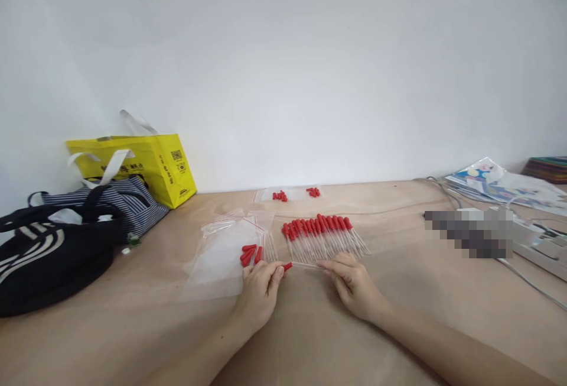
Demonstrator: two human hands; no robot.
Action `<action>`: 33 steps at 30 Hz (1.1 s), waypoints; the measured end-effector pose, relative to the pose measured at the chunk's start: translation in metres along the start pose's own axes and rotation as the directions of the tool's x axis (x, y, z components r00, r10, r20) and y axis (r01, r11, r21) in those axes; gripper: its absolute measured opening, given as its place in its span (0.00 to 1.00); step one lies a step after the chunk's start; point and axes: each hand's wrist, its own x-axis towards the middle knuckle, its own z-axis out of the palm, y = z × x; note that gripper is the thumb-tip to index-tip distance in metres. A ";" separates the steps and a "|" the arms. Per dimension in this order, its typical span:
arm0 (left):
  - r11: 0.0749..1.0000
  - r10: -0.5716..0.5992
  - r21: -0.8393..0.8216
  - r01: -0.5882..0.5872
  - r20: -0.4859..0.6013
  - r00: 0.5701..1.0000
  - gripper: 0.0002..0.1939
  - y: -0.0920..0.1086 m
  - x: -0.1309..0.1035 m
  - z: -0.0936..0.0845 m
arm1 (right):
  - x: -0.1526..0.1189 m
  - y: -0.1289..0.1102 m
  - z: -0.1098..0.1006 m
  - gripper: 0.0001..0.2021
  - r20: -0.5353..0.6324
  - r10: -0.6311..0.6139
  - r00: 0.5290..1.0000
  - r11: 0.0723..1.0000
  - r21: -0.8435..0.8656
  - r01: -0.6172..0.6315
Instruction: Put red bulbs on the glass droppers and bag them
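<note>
Between my hands lies a clear dropper tube point(305, 265) with a red rubber bulb point(287, 266) at its left end. My left hand point(260, 291) pinches the bulb, and my right hand point(352, 284) grips the tube's other end. Just beyond them is a row of droppers with red bulbs point(316, 229), laid side by side, their tubes pointing toward me and to the right. Loose red bulbs point(248, 254) rest on a clear plastic bag point(212, 268) left of the row, next to several bare tubes point(270, 247).
Near the wall is another clear bag with red bulbs point(280, 196) and tubes. A yellow bag point(172, 167), a striped bag point(142, 208) and a black bag point(57, 262) stand at left. At right are a power strip point(540, 250), cables and printed sheets point(487, 176).
</note>
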 end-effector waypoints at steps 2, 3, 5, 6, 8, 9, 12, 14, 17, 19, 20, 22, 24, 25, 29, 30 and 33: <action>1.000 -0.016 -0.025 0.016 0.011 1.000 0.14 0.001 0.000 -0.001 | 0.000 -0.001 0.000 0.19 0.046 -0.011 0.999 1.000 -0.014 0.012; 0.999 -0.024 -0.039 0.024 0.018 1.000 0.14 0.001 0.000 -0.002 | 0.000 -0.001 0.000 0.20 0.071 -0.016 0.997 1.000 -0.025 0.018; 0.998 -0.028 -0.060 0.030 0.030 0.999 0.13 0.002 0.000 -0.003 | 0.000 -0.002 -0.001 0.21 0.112 -0.021 0.993 0.999 -0.048 0.026; 0.997 -0.023 -0.067 0.025 0.038 0.999 0.13 0.003 0.000 -0.003 | 0.001 -0.003 -0.002 0.21 0.126 -0.019 0.992 0.998 -0.056 0.027; 0.998 -0.004 -0.070 0.007 0.048 0.999 0.13 0.005 0.000 -0.004 | 0.002 -0.004 -0.002 0.20 0.139 -0.014 0.990 0.998 -0.063 0.023; 0.998 0.006 -0.070 -0.003 0.049 0.999 0.13 0.006 0.000 -0.004 | 0.002 -0.005 -0.002 0.18 0.136 -0.011 0.991 0.998 -0.065 0.020; 0.997 0.033 -0.076 -0.030 0.042 0.999 0.12 0.008 0.000 -0.005 | 0.004 -0.008 0.000 0.15 0.115 -0.012 0.993 0.998 -0.064 0.020; 0.995 0.051 -0.087 -0.047 0.041 0.998 0.12 0.009 0.001 -0.005 | 0.004 -0.009 0.003 0.14 0.107 -0.016 0.994 0.998 -0.059 0.022; 0.993 0.068 -0.098 -0.065 0.032 0.997 0.12 0.008 0.001 -0.004 | 0.005 -0.009 0.006 0.13 0.107 -0.032 0.994 0.996 -0.076 0.041; 0.992 0.073 -0.104 -0.070 0.021 0.997 0.12 0.006 0.000 -0.003 | 0.005 -0.009 0.007 0.12 0.114 -0.054 0.992 0.994 -0.092 0.065; 0.991 0.075 -0.108 -0.073 0.016 0.997 0.12 0.005 0.000 -0.003 | 0.005 -0.010 0.007 0.12 0.122 -0.067 0.990 0.992 -0.097 0.079; 0.990 0.081 -0.118 -0.080 0.009 0.997 0.12 0.005 -0.001 -0.002 | 0.005 -0.011 0.006 0.12 0.135 -0.095 0.986 0.988 -0.111 0.110; 0.989 0.088 -0.123 -0.087 0.007 0.996 0.11 0.005 -0.001 -0.003 | 0.006 -0.013 0.005 0.11 0.142 -0.123 0.982 0.981 -0.131 0.142; 0.989 0.091 -0.121 -0.090 0.009 0.996 0.11 0.006 -0.001 -0.003 | 0.006 -0.013 0.004 0.11 0.142 -0.137 0.980 0.977 -0.142 0.157; 0.989 0.110 -0.099 -0.108 0.019 0.994 0.11 0.009 -0.001 -0.005 | 0.006 -0.014 0.004 0.11 0.128 -0.188 0.974 0.960 -0.185 0.210; 0.989 0.123 -0.090 -0.120 0.021 0.992 0.11 0.009 -0.001 -0.006 | 0.006 -0.013 0.004 0.10 0.125 -0.195 0.973 0.956 -0.197 0.217; 0.984 0.167 -0.059 -0.166 0.018 0.986 0.10 0.010 -0.001 -0.006 | 0.006 -0.012 0.004 0.10 0.126 -0.200 0.972 0.949 -0.223 0.224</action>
